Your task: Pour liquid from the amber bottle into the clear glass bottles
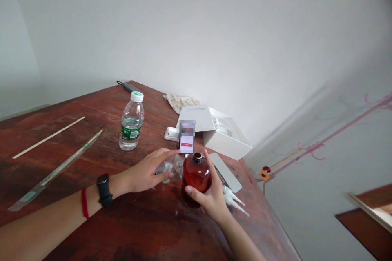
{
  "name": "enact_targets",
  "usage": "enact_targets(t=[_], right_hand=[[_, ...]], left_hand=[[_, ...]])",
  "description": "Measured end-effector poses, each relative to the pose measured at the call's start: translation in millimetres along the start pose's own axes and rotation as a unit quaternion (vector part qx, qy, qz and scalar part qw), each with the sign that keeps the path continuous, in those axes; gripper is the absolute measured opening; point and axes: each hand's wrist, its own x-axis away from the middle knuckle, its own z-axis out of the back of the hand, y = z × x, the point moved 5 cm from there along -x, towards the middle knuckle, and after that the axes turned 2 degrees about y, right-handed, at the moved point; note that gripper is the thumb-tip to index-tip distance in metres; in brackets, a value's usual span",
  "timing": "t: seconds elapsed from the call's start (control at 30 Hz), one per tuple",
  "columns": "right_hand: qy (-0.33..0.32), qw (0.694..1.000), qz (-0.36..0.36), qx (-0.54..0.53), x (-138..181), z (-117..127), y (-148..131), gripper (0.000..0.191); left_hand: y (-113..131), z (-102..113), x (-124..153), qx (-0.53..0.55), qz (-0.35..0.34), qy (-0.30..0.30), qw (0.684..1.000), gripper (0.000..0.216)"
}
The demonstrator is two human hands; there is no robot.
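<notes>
My right hand [211,195] is wrapped round an amber glass bottle [196,177] with an open black neck, standing upright on the dark red wooden table [92,163]. My left hand [150,171], with a black watch and a red band on the wrist, rests on a small clear plastic bag [170,168] just left of the bottle, thumb and fingers pinching it. A phone [186,142] with a lit screen lies just beyond the bag.
A water bottle [131,124] stands further left. Behind the phone is an open white box [220,130], a cloth [180,102] and a small white item [171,133]. White pump nozzles [234,200] lie near the right edge. Two thin sticks [58,147] lie at left.
</notes>
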Motion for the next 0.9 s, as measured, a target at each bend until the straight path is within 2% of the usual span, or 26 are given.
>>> enact_targets(t=[0.17, 0.5, 0.73, 0.9], right_hand=[[0.001, 1.0, 0.002, 0.001, 1, -1, 1, 0.117], [-0.011, 1.0, -0.008, 0.01, 0, 2, -1, 0.116], [0.017, 1.0, -0.004, -0.017, -1, 4, -8, 0.079], [0.011, 1.0, -0.018, 0.004, -6, 8, -15, 0.074]], left_hand=[[4, 0, 0, -0.005, -0.016, -0.004, 1.0, 0.044], [2, 6, -6, -0.008, 0.008, 0.026, 1.0, 0.036], [-8, 10, -3, -0.001, 0.028, 0.098, 0.995, 0.056], [-16, 10, -4, 0.016, 0.033, 0.088, 0.995, 0.057]])
